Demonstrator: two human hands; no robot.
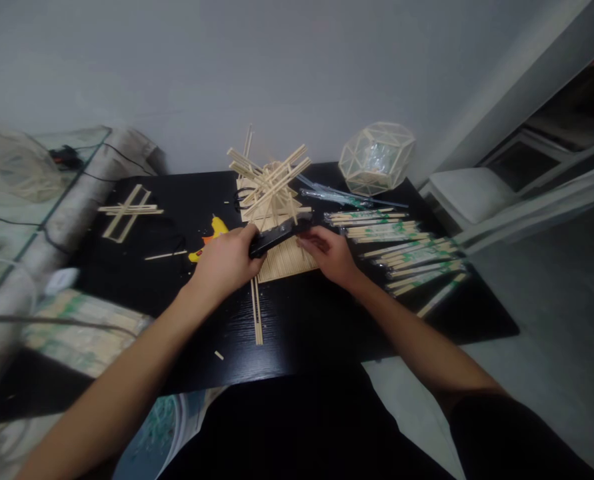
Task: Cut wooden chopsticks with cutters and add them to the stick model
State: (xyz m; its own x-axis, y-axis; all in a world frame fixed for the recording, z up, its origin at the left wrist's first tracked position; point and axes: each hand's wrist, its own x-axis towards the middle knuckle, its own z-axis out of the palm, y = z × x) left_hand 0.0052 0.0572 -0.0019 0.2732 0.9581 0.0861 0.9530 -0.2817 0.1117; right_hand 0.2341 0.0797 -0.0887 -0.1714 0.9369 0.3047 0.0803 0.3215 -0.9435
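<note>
Black worktop point(327, 327) below a grey wall. The left hand point(227, 261) grips a black tool point(277, 235) over the stick mat point(287, 265), and the right hand point(331, 255) pinches its tip. The stick tower point(269, 180) seems half-built, with many wrapped chopsticks point(407, 257) unused.

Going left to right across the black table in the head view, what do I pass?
A flat stick frame → yellow glue gun → left hand → black tool → right hand → wrapped chopsticks.
</note>
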